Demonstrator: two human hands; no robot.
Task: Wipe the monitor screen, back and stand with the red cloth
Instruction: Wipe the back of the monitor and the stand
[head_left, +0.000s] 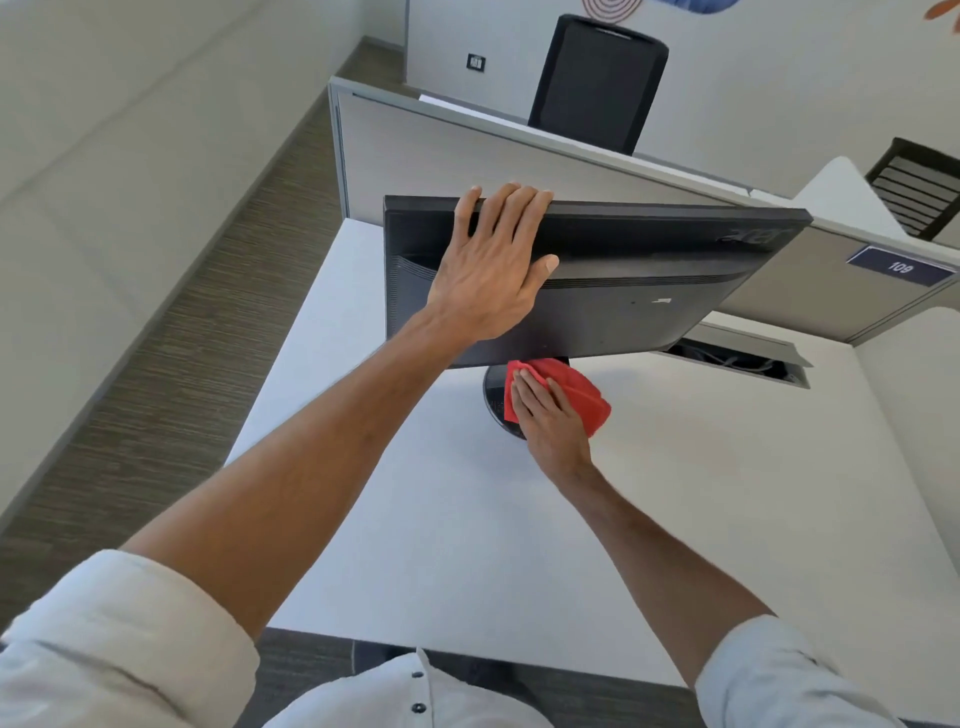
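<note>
A black monitor (649, 280) stands on the white desk (467, 519) with its back turned toward me; the screen is hidden. My left hand (493, 265) lies on the back, fingers curled over the top edge, thumb spread flat. Under the monitor's lower edge, my right hand (550, 410) presses the red cloth (584, 392) flat onto the round black stand base (493, 400). The cloth covers most of the base; the stand's neck is hidden behind the panel.
A grey partition (467, 150) runs behind the desk, with a "109" label (901, 266) at the right. A cable slot (737, 358) opens in the desk behind the monitor. Black chairs (597, 78) stand beyond the partition. Floor lies at the left.
</note>
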